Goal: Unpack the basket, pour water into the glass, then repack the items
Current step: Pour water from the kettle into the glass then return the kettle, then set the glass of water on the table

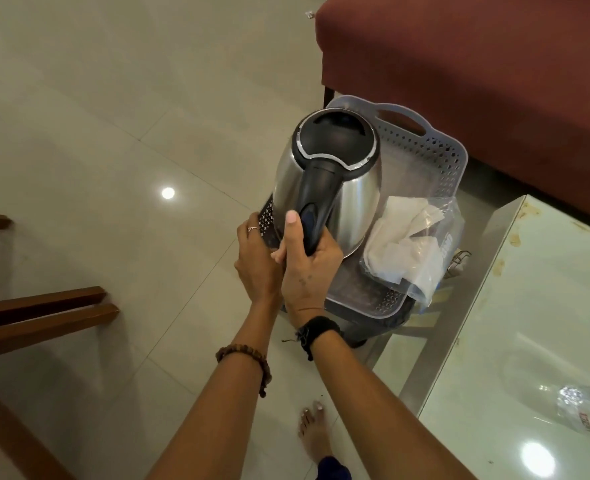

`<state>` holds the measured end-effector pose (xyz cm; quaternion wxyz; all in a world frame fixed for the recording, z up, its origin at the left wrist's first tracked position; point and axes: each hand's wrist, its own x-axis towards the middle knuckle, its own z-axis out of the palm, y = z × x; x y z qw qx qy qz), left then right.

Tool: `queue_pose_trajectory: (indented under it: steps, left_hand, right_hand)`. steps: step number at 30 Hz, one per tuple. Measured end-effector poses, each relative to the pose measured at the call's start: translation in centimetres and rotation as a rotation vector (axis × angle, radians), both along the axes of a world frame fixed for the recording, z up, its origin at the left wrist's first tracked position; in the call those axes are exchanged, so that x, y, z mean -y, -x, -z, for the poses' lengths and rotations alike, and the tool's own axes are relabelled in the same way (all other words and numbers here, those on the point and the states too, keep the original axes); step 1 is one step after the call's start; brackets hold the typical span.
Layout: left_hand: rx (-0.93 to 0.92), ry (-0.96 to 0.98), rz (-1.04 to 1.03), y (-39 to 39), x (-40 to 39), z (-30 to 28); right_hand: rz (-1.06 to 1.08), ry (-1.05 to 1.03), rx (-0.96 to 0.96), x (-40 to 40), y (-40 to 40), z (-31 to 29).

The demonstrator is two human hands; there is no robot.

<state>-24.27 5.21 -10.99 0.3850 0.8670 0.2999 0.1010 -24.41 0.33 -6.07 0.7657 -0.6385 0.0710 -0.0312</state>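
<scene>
1. A steel kettle (324, 174) with a black lid is held above the grey perforated basket (435, 157), its lid turned towards the camera.
2. The kettle's black handle is wrapped by the fingers (292, 230) of the right hand (309, 268), with the thumb laid along the handle's top, just beside a blue button.
3. The left hand (255, 258) is set just left of the right one, against the basket's near left rim; a ring is worn on one of its fingers. Whether those fingers are closed on the rim or only resting there cannot be told, since they are partly hidden behind the right hand.
4. To the right of the right-hand fingers, crumpled white paper (401, 233) and a clear plastic bag (435, 271) are seen at the basket's near right corner, the bag hanging over the rim.
5. The basket is carried on a dark low stand (only its lower edge shows) on the tiled floor (79, 133), beyond the fingers and just before a red sofa (477, 81).
6. Well to the right of and nearer than the fingers, a glass-topped desk (529, 306) is seen, with a clear crumpled plastic item (577, 407) lying on it.
7. A beaded bracelet is worn on the left wrist and a black band on the right.
</scene>
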Motion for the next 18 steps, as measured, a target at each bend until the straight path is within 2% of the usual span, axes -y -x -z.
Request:
queue_pose_trajectory:
  steps: [9, 13, 16, 18]
  left_hand:
    - [0.027, 0.052, 0.001, 0.4, 0.0, -0.3]
    - [0.067, 0.312, -0.08, 1.4, 0.3, -0.1]
    - [0.094, 0.241, -0.078, 3.3, 1.6, 0.4]
    - [0.15, 0.245, -0.165, 5.2, 3.5, 0.8]
  right_hand:
    - [-0.181, -0.051, -0.03, 0.4, 0.4, 1.0]
    - [-0.389, -0.016, -0.082, 2.3, 0.9, 1.2]
    - [-0.436, 0.107, -0.078, 5.5, 1.7, 1.6]
    - [-0.433, 0.166, -0.083, 8.2, 2.7, 2.0]
